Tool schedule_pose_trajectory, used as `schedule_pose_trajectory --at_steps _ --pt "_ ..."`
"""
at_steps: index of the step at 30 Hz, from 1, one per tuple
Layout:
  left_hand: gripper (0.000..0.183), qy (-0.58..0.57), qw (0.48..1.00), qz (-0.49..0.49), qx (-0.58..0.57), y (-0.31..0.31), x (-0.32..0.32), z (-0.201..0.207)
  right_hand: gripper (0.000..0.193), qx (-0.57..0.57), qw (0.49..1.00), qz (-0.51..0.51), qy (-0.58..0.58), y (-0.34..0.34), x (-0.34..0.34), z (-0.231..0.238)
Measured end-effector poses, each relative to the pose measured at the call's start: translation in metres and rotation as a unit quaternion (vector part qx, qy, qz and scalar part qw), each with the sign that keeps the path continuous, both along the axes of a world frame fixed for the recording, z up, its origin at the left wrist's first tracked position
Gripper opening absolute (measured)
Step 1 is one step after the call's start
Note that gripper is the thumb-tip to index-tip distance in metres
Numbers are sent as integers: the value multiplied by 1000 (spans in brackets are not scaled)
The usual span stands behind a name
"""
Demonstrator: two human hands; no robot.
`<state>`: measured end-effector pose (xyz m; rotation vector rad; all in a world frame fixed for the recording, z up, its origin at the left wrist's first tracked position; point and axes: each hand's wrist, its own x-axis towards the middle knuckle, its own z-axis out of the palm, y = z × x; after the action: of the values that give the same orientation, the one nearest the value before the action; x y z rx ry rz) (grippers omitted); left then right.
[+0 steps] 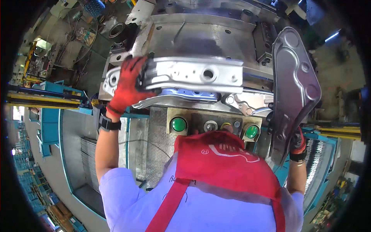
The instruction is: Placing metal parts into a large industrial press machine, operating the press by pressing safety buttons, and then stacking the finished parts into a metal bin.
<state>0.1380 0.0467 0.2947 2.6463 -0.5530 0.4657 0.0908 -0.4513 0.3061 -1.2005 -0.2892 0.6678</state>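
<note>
My left hand [129, 83], in a red glove with dark patches, is closed round the left part of a long silver pressed-metal bracket [185, 73]. That bracket lies across the view over the front of the machine bed, with round holes along it. On the right, my right hand [298, 142] grips the lower end of a second pressed-metal bracket [295, 73]; its fingers are partly behind the metal. This one stands nearly upright, its broad end up. Beneath the left bracket shows another shiny metal part [189, 94], with a rounded metal end [245, 105] to its right.
A steel die bed [208, 40] with bolts and blocks spreads out ahead. Close to my body are two green push buttons [178, 124] on a panel. A teal-framed bin [89, 154] stands at left, and stacked metal parts [315, 166] sit in another at right.
</note>
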Motion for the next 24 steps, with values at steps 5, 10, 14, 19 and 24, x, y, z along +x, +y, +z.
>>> schedule_pose_trajectory --at_steps 5,10,14,19,24 --pt "94 94 990 30 97 6 -14 -56 62 -217 966 -138 -25 -51 1 -17" --pt "93 152 982 30 112 13 -1 -106 67 -265 945 -169 -90 -35 41 7" --pt "95 151 974 38 165 13 5 -123 82 -368 852 -164 -336 2 97 36" --pt "94 126 977 69 155 7 -8 -118 94 -583 583 -183 -535 68 180 61" --pt "82 13 996 79 26 -3 -18 -109 95 -650 488 -163 -559 140 248 77"
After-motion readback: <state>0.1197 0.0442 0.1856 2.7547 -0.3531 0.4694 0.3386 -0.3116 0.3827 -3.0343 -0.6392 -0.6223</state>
